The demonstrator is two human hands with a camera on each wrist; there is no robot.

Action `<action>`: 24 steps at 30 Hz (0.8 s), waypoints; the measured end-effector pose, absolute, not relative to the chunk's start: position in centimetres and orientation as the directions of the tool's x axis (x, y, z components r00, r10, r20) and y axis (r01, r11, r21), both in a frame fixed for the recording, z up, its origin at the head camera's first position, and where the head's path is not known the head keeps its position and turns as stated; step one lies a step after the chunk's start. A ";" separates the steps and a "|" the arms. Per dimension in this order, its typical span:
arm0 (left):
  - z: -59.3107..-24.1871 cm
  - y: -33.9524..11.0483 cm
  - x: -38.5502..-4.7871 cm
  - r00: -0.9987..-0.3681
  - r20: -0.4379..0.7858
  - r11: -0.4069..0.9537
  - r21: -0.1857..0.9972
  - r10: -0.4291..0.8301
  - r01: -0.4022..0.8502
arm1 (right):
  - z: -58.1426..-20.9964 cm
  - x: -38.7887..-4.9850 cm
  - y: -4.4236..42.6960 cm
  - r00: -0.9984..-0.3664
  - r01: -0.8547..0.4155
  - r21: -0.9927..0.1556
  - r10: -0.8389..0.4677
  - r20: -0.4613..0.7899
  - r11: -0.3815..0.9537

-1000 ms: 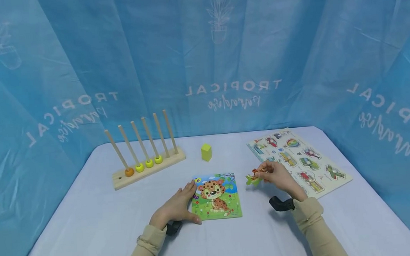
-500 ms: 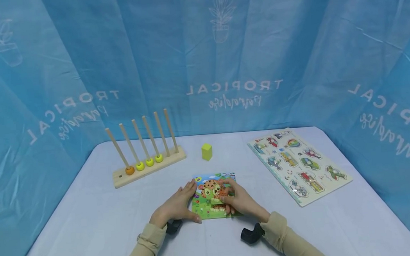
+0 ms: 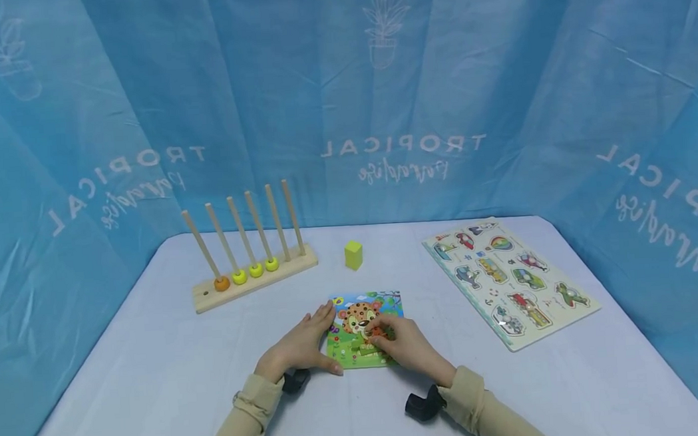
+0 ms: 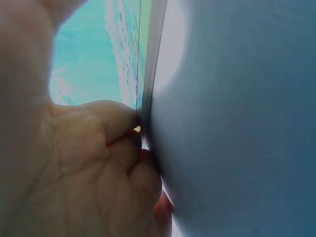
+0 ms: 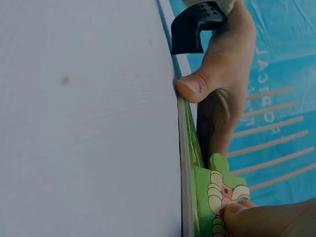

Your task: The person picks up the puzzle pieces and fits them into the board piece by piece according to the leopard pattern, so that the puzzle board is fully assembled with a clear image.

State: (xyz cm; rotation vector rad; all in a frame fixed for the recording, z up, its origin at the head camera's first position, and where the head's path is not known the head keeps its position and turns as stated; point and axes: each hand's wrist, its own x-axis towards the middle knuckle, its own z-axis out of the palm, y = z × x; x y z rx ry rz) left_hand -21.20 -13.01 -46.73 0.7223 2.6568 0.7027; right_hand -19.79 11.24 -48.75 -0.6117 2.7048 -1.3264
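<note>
A square puzzle board point(image 3: 390, 302) with a leopard picture lies flat on the white table. Along its left edge my left hand point(image 3: 300, 345) rests with thumb and fingers spread, touching the rim; the right wrist view also has this left hand point(image 5: 228, 66) at the board's side. My right hand point(image 3: 416, 348) is over the lower right of the board. Between thumb and fingers it pinches a green puzzle piece point(image 5: 203, 190) printed with pale paws, tilted against the board in the right wrist view. The fingers partly cover the leopard's body.
Behind on the left stands a wooden peg rack point(image 3: 257, 283) with an orange bead and several yellow ones. A yellow-green block point(image 3: 354, 255) sits beyond the board. To the right lies a vehicle peg puzzle point(image 3: 497, 289). A blue curtain point(image 3: 342, 98) hangs behind the table.
My right hand has moved left from beside the peg puzzle to over the leopard board, carrying the puzzle piece and lowering it toward the lower part. The left hand has stayed put.
</note>
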 end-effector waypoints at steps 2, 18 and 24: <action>-46.7 -12.9 -21.2 -0.828 -0.154 0.754 0.526 0.539 0.393 | -48.8 -19.8 11.3 -0.923 -0.312 -0.774 -0.368 0.110 0.551; -47.1 -12.3 -21.0 -0.826 -0.156 0.753 0.527 0.542 0.395 | -49.2 -19.6 11.9 -0.929 -0.261 -0.794 -0.365 0.053 0.549; -46.9 -12.2 -21.0 -0.824 -0.153 0.753 0.521 0.545 0.402 | -48.8 -19.3 11.8 -0.921 -0.333 -0.713 -0.375 0.106 0.617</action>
